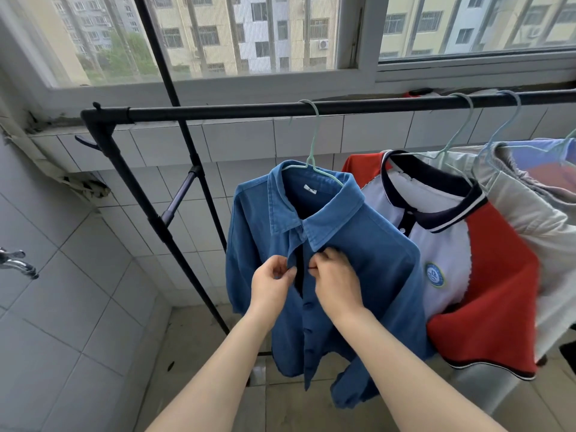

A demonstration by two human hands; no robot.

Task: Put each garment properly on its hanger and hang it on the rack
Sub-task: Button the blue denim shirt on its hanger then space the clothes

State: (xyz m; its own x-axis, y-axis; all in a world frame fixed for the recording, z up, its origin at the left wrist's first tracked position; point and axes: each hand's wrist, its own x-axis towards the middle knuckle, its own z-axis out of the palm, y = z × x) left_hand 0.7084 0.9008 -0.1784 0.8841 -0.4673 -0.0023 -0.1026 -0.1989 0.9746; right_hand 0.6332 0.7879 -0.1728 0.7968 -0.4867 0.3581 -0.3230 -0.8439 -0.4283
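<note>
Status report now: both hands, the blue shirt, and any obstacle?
Left hand and right hand pinch the placket of the blue shirt. Shirt on its hanger, hooked over the rack bar. Nothing blocking.

Window with bars, apartment blocks outside, white tiled wall, metal tap at left, tiled floor.

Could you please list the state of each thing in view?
Blue shirt: on a hanger, hung on the rack, top button open.
Left hand: pinches the left placket.
Right hand: pinches the right placket.
Polo shirt: hung.
Window: closed.
</note>
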